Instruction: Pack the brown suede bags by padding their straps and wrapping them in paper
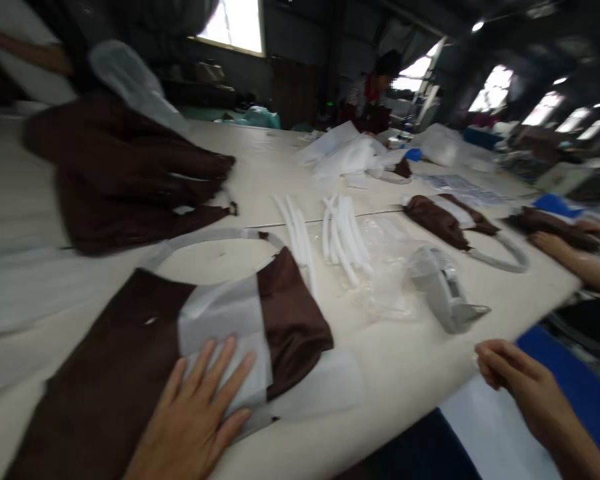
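My left hand (195, 407) lies flat with fingers spread on a brown bag (115, 347). Its palm and fingers press on a pale translucent wrapping strip (220, 313) around the bag's middle. The bag's handle (205, 235), wrapped in pale material, loops away from me on the table. Past the table's front edge, my right hand (525, 387) is closed with thumb and fingertips together. A speck of white shows at the fingertips, but I cannot make out what it is. Below that hand is a white sheet (490, 427); whether they touch is unclear.
A tape dispenser (445, 293) stands near the table edge. White foam tubes (343, 237) and clear plastic bags (390, 267) lie mid-table. Another brown bag (435, 217) is beyond, and a brown heap (120, 173) is at left. A co-worker's arm (570, 257) reaches in at right.
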A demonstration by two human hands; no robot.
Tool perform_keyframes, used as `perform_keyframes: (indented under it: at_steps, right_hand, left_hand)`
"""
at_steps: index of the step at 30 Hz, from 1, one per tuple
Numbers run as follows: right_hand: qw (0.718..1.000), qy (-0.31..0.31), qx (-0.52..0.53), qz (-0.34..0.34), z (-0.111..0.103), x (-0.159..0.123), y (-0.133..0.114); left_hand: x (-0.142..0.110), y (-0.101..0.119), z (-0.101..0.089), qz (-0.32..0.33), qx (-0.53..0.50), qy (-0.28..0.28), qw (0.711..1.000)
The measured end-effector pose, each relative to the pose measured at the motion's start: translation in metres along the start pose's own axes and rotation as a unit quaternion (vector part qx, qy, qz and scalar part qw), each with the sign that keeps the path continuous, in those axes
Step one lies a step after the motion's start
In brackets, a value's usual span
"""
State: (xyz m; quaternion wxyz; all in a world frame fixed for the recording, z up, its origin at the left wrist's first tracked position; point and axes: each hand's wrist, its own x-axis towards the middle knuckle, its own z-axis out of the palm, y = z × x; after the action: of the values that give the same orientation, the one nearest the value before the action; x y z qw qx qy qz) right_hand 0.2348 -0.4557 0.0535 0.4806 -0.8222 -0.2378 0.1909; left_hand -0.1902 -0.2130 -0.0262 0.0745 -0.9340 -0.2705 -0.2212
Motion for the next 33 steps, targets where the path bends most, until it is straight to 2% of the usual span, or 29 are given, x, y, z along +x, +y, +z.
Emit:
perform_keyframes:
  at_steps: [2, 4, 5, 7, 8, 9, 10, 12, 15, 18, 21, 24, 26, 27, 31, 33]
  right_hand:
    - [0.979, -0.18, -0.055, -0.078, 0.007, -0.008, -0.033]
    - [0.92, -0.363, -0.074, -0.124, 0.028, -0.017, -0.075]
    - [0.876, -0.456, -0.077, -0.137, 0.045, -0.022, -0.097]
    - [0.767, -0.617, -0.082, -0.157, 0.089, -0.03, -0.139]
    - [0.712, -0.676, -0.093, -0.164, 0.116, -0.032, -0.157]
    - [0.677, -0.706, -0.109, -0.177, 0.144, -0.031, -0.172]
    - [0.65, -0.722, -0.118, -0.207, 0.172, -0.027, -0.183]
    - [0.617, -0.712, -0.17, -0.287, 0.223, -0.016, -0.198]
    - [0.573, -0.628, -0.318, -0.419, 0.276, -0.004, -0.212]
    - [0.506, -0.53, -0.443, -0.517, 0.302, -0.007, -0.222]
    - [0.446, -0.48, -0.506, -0.561, 0.314, -0.019, -0.226]
    - [0.43, -0.446, -0.538, -0.571, 0.32, -0.025, -0.225]
    - [0.449, -0.426, -0.541, -0.57, 0.319, -0.022, -0.222]
    - [0.469, -0.412, -0.535, -0.569, 0.315, -0.019, -0.219]
    - [0.592, -0.313, -0.433, -0.604, 0.287, -0.015, -0.201]
    - [0.616, -0.318, -0.351, -0.63, 0.272, -0.02, -0.182]
  left_hand:
    - [-0.003, 0.002, -0.007, -0.01, 0.028, -0.025, 0.999]
    - [-0.001, 0.002, -0.011, 0.012, 0.061, -0.048, 0.997]
    - [0.0, 0.002, -0.013, 0.018, 0.069, -0.056, 0.996]
    - [0.001, 0.004, -0.015, 0.005, 0.065, -0.065, 0.996]
    - [0.001, 0.005, -0.015, -0.002, 0.057, -0.068, 0.996]
    - [0.0, 0.006, -0.016, -0.008, 0.051, -0.071, 0.996]
    - [0.0, 0.007, -0.016, -0.01, 0.046, -0.072, 0.996]
    - [-0.001, 0.007, -0.015, -0.012, 0.039, -0.074, 0.996]
    - [-0.002, 0.007, -0.014, -0.016, 0.028, -0.064, 0.997]
    - [-0.002, 0.007, -0.013, -0.02, 0.021, -0.049, 0.998]
    - [-0.003, 0.007, -0.012, -0.026, 0.015, -0.036, 0.999]
    - [-0.004, 0.008, -0.009, -0.032, 0.002, -0.026, 0.999]
    - [-0.004, 0.008, -0.007, -0.035, -0.004, -0.027, 0.999]
    - [-0.004, 0.008, -0.007, -0.036, -0.005, -0.029, 0.999]
    - [-0.004, 0.008, -0.006, -0.034, -0.002, -0.032, 0.999]
    - [-0.004, 0.008, -0.007, -0.031, -0.003, -0.033, 0.999]
